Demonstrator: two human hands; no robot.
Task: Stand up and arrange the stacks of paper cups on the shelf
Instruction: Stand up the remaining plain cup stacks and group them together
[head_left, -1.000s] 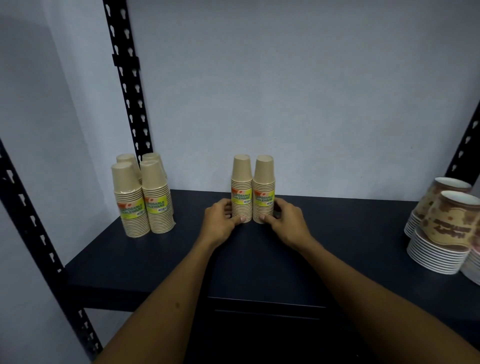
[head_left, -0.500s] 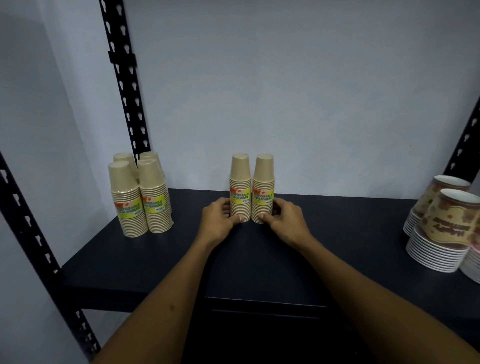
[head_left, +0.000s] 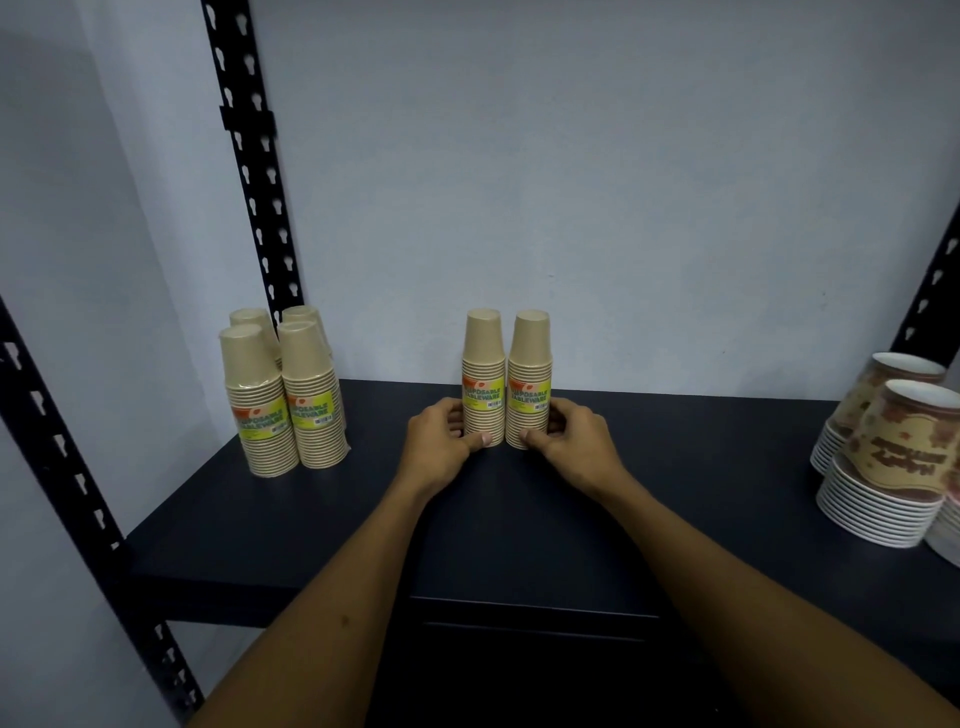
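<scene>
Centrally, two tan stacks of paper cups stood upright and upside down, side by side and touching, toward the back of the dark shelf (head_left: 727, 467) near the pale wall. The left stack (head_left: 483, 364) and the right stack (head_left: 530, 364) each carried a yellow-green label with an orange corner, reading "DISPOSABLE TABLEWARE" above a small barcode. The left hand (head_left: 439, 447) was wrapped around the base of the left stack, thumb at the front and fingers curled behind. The right hand (head_left: 576, 441) was closed on the base of the right stack in the same way. Both stacks rested on the shelf.

Well apart, in the shelf's left rear corner, a cluster of four cup stacks (head_left: 283, 395) stood upright and packed together; the two front ones showed the same label. At the right edge, printed cup stacks (head_left: 898, 441) in brown and cream sat rim down, tilted, with brown lettering too blurred to read. A black slotted upright (head_left: 249, 171) rose behind the cluster.
</scene>
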